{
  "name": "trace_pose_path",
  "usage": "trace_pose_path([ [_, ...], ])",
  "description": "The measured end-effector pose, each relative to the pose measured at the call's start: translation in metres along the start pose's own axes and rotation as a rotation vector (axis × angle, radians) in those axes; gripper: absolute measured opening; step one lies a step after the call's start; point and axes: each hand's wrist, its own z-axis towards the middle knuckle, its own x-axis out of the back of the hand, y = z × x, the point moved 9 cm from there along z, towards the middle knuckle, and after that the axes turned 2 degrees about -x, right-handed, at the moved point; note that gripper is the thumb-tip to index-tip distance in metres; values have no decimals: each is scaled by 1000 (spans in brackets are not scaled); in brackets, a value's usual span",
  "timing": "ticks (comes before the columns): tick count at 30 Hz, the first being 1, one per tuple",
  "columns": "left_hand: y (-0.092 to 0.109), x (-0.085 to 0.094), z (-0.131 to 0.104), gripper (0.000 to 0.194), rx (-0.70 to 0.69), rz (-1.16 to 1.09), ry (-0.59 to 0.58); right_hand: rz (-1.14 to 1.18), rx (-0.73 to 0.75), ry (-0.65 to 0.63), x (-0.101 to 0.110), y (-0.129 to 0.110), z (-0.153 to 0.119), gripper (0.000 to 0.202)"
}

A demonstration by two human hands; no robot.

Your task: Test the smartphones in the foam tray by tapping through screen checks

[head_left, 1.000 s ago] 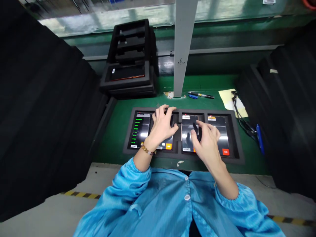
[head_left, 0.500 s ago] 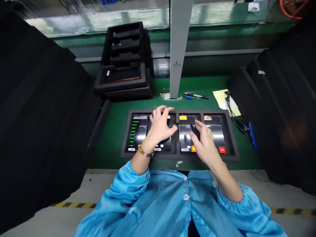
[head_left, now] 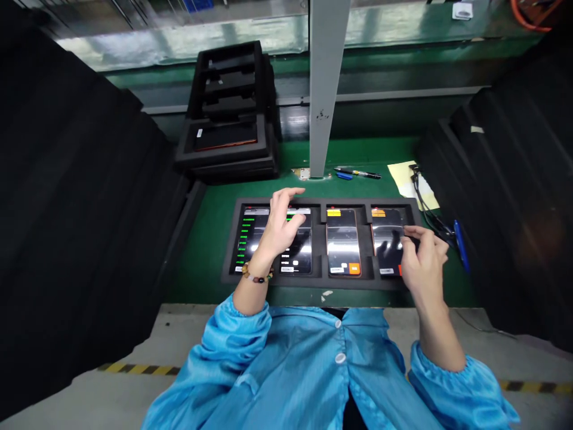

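Note:
Several phones with lit screens lie face up in a black foam tray (head_left: 320,282). My left hand (head_left: 281,230) hovers over the two left phones, thumb and forefinger spread and nothing held. It partly covers the far-left phone (head_left: 251,239), which shows lines of green text, and the second phone (head_left: 299,248). The third phone (head_left: 342,239), with yellow and orange patches, is uncovered. At the right edge of the far-right phone (head_left: 387,242) is my right hand (head_left: 424,260), fingers half curled and thumb a little apart. Whether its fingertips touch the screen is unclear.
Stacked black foam trays (head_left: 228,149) stand behind at left, the top one holding a phone (head_left: 227,136). A grey post (head_left: 323,89) rises behind the tray. Pens (head_left: 358,173), yellow paper (head_left: 400,179) and a black cable (head_left: 425,206) lie beyond. Black curtains hang at both sides.
My right hand has moved right, from the third phone to the far-right one. My left hand has shifted slightly left, uncovering more of the second phone, where green text now shows.

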Motion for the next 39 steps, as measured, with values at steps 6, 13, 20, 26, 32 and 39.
trace_pose_path([
  [6, -7, 4, -3, 50, 53, -5, 24, -27, 17, -22, -1, -5, 1, 40],
  [13, -8, 13, -12, 49, 13, -83, 33, 28, 41, -58, 4, 5, 4, 42],
  [20, -33, 104, -73, 37, 118, 314, 312, 82, 289, -26, 29, 7, -19, 40],
  [26, -109, 111, -112, 63, 427, 247, 227, 137, 423, 26, 24, -2, -8, 39],
  [32, -75, 99, -99, 42, 223, 392, 235, 128, 504, -33, 18, -8, -1, 37],
  [39, -56, 98, -103, 34, 148, 479, 235, 34, 526, -66, 14, -7, -6, 35],
])
